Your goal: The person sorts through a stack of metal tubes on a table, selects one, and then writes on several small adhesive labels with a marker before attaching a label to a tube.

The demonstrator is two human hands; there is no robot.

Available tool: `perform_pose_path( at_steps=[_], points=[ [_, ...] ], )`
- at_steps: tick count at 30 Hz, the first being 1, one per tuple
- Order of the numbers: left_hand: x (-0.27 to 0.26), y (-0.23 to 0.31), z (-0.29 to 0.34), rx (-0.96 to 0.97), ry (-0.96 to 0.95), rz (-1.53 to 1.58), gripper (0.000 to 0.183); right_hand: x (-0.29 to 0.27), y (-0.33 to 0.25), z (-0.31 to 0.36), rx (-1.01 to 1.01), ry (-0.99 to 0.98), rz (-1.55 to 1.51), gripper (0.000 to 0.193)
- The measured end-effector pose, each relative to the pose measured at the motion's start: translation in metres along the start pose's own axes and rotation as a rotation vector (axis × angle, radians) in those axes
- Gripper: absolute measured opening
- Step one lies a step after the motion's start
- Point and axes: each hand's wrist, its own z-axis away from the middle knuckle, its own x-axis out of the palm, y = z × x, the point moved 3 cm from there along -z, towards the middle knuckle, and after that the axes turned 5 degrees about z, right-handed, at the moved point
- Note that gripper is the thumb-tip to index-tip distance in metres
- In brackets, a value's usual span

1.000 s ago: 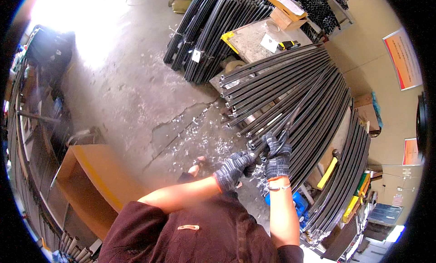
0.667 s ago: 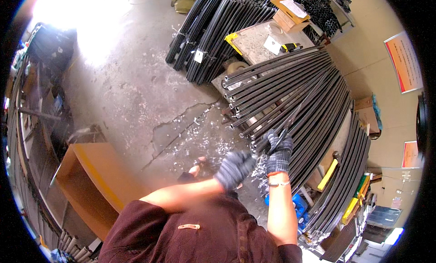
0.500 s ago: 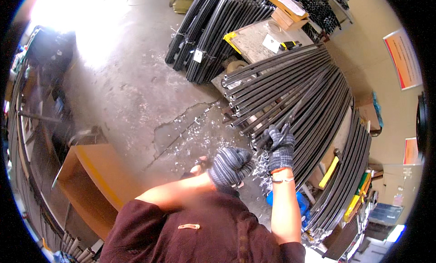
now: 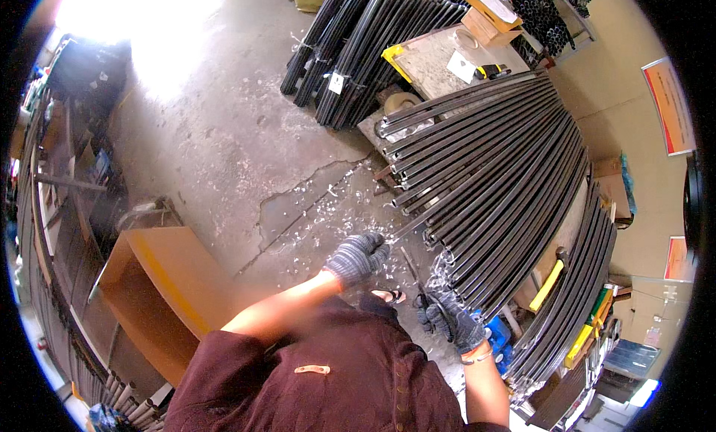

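My left hand (image 4: 358,259), in a grey striped knit glove, is closed at the near end of a slim dark metal tube (image 4: 409,226), left of the bench. To its right and closer to my body, my right hand (image 4: 450,317), gloved alike, is closed on a thin dark bar-like tool (image 4: 409,264); its exact kind is unclear. Beside both hands a fan of long black metal tubes (image 4: 492,186) lies on the bench, open ends toward me. Pale curly shavings (image 4: 441,268) hang by the nearest tube ends.
At my left stands an open cardboard box (image 4: 160,283). Bundled black tubes (image 4: 358,55) lie beyond the worktable (image 4: 425,59). A hammer with a yellow handle (image 4: 548,283) rests between tube rows, above a blue object (image 4: 498,339). Shavings litter the cracked concrete floor (image 4: 298,208).
My right hand has drawn back from the tubes toward my body with the thin tool. My left hand has moved slightly left and is now at a tube end.
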Motion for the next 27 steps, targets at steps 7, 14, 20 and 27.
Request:
perform_pose_path(
  at_steps=[7, 14, 20, 27],
  points=[
    [0.004, -0.003, 0.009, -0.039, -0.071, -0.171, 0.023, 0.002, -0.014, -0.036, -0.015, -0.098, 0.232, 0.011],
    [0.011, -0.012, 0.011, 0.043, -0.285, -0.427, 0.022, -0.002, -0.025, -0.052, -0.530, -0.117, 1.034, 0.034],
    [0.093, -0.095, 0.017, 0.423, -0.576, -0.536, 0.033, 0.013, -0.018, 0.001, -0.096, -0.060, 0.256, 0.036],
    [0.154, 0.003, -0.049, -0.365, -0.203, 0.669, 0.047, -0.032, 0.022, 0.085, -0.406, 0.202, 0.277, 0.064]
  ],
)
